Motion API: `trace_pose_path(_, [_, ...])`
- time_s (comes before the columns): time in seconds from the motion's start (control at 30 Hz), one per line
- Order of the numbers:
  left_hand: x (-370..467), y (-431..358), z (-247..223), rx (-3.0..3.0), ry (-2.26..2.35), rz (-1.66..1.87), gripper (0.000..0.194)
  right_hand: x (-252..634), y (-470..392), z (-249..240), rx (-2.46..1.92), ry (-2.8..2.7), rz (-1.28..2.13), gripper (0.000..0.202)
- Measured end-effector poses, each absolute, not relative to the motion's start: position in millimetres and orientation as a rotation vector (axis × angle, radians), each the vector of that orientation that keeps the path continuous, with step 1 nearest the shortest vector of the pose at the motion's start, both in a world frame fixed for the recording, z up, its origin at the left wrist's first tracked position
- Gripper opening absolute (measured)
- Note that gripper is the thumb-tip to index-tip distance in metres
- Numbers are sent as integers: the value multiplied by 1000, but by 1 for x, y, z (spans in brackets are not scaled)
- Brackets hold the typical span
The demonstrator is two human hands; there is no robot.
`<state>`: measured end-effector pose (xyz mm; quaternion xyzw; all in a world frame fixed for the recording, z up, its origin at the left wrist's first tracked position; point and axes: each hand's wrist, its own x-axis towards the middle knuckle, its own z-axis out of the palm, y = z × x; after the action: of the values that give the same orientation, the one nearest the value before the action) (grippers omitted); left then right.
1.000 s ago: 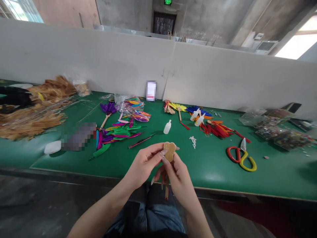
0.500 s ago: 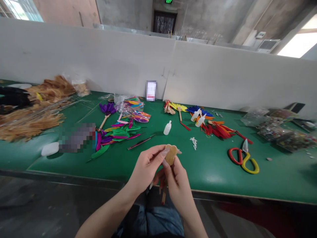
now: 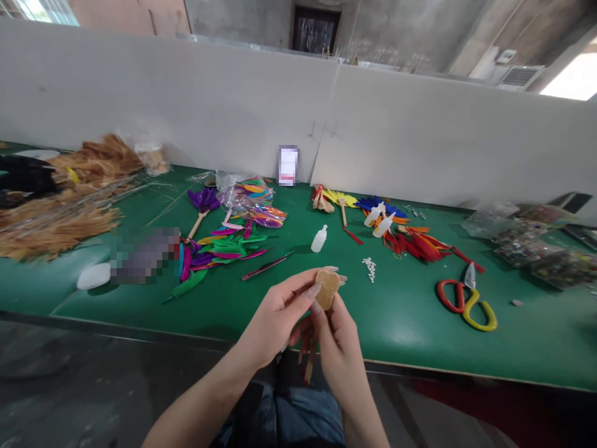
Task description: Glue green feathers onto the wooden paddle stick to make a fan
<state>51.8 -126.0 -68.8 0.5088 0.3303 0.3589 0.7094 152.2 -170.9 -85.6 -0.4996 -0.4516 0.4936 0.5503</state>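
A small tan piece with a rounded top (image 3: 328, 290) is held between both hands over the front edge of the green table (image 3: 405, 311). My left hand (image 3: 284, 311) pinches its left side with thumb and fingers. My right hand (image 3: 333, 333) grips its lower right side, fingers curled behind. Below the hands a thin wooden stick (image 3: 310, 364) hangs down; its upper part is hidden by the fingers. A white squeeze bottle (image 3: 319, 239) stands just beyond the hands, and small white beads (image 3: 369, 269) lie to the right.
Scissors (image 3: 470, 295) with red and yellow handles lie right. Tweezers (image 3: 267, 266) and colourful feathers (image 3: 228, 246) lie left, a purple feather fan (image 3: 204, 200) behind them. Two more bottles (image 3: 383, 224) rest by red feathers (image 3: 422, 244). A phone (image 3: 288, 165) leans on the white partition (image 3: 224, 106).
The view has shifted slightly, so the table items appear a little further right. Both hands still hold the tan piece, which is turned slightly.
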Motion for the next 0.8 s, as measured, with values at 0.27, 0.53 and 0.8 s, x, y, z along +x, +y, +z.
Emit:
trace_pose_path(0.27, [57,-130,-67,1211,801,948,36,147,-169,-95,-1272,-1196,864,36])
trace_pose_path(0.53, [60,-135,-67,1141,754,998,32,142,-173,-97,-1304,-1205,797,34])
trace_pose_path(0.8, [63,-138,-67,1119,722,1044,23,142,-173,-97,-1291,-1207,743,37])
